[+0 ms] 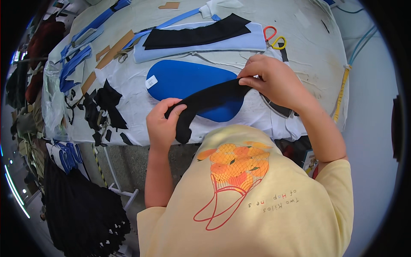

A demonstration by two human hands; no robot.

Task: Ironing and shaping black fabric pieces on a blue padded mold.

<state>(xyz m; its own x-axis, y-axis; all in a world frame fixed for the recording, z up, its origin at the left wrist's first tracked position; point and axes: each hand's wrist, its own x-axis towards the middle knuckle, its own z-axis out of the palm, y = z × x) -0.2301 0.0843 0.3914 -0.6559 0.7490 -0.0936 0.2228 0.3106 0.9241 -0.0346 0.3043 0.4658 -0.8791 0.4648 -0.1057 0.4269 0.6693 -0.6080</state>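
A black fabric strip [214, 94] is stretched between my two hands, over a blue rounded board [173, 79] with a small white label. My left hand [165, 122] pinches the strip near its left end, and a short tail hangs down below my fingers. Thumb and fingers of my right hand [267, 79] are closed on the other end, above the board's right side. Beyond the board, a stack of black fabric pieces [197, 33] lies on light blue folded cloth [257, 40]. Close to my right forearm sits a dark iron-like tool [278, 107], partly hidden by that arm.
Scissors [275, 37] with red and yellow handles lie past my right hand. Black scraps [109, 100], brown card strips [107, 62] and blue fabric strips [77, 66] cover the table's left side. A yellow tape measure [341, 94] runs along the right edge. Black cloth [77, 210] hangs at lower left.
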